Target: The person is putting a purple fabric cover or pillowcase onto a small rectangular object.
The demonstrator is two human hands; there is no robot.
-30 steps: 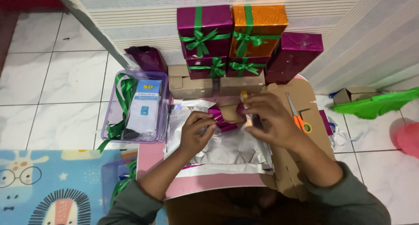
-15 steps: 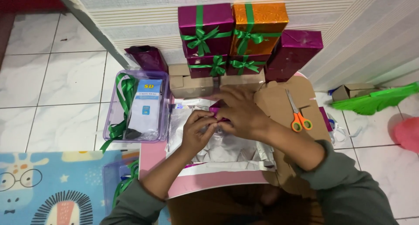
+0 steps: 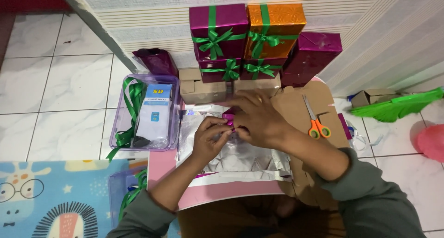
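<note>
My left hand (image 3: 210, 138) and my right hand (image 3: 256, 120) meet over a small piece of shiny magenta wrapping foil (image 3: 228, 116), both pinching it. Under them lies a sheet of silver wrapping paper (image 3: 240, 157), spread on a pink table top (image 3: 162, 161). My right hand covers most of the magenta piece, so its shape is hidden. Orange-handled scissors (image 3: 316, 121) lie on brown cardboard (image 3: 296, 106) just to the right of my right hand.
Wrapped magenta and orange gift boxes with green bows (image 3: 245, 34) stand stacked against the wall. A clear purple tray (image 3: 143, 113) with green ribbon and a white packet sits to the left. Plain cardboard boxes (image 3: 201, 88) lie behind the silver sheet. A children's play mat (image 3: 46, 196) covers the floor lower left.
My right hand moved left, away from the scissors, and came down onto the magenta piece beside my left hand. Both hands have closed in together over it.
</note>
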